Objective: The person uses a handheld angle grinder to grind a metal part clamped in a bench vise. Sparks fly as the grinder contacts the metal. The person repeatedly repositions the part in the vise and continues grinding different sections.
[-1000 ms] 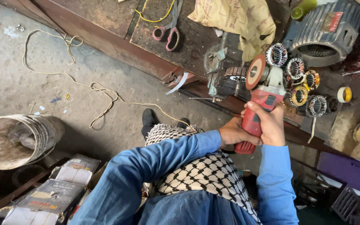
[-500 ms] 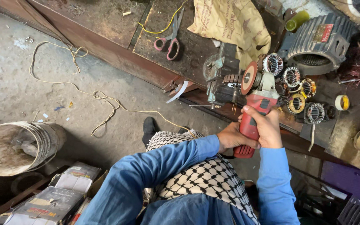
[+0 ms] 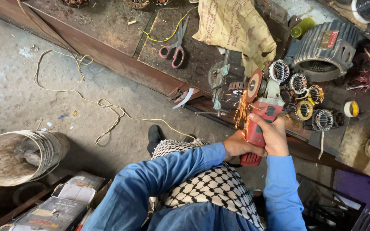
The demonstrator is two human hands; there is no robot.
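Both my hands grip a red angle grinder (image 3: 260,117) over the bench edge. My left hand (image 3: 238,145) wraps its rear handle, my right hand (image 3: 275,134) lies over the body. The orange disc (image 3: 253,85) touches a dark metal part (image 3: 232,87) held in a bench vise (image 3: 219,81), and sparks (image 3: 240,113) fall below the disc. Blue sleeves and a black-and-white checked scarf (image 3: 206,184) fill the lower view.
Several wound motor stators (image 3: 298,83) and a grey finned motor housing (image 3: 322,51) lie right of the grinder. Red-handled scissors (image 3: 174,51), a yellow wire and a tan sack (image 3: 234,28) sit on the bench. A dirty bucket (image 3: 16,156), cord and boxes are on the floor.
The grinder disc has come against the part in the vise and sparks now fly. The view has shifted slightly.
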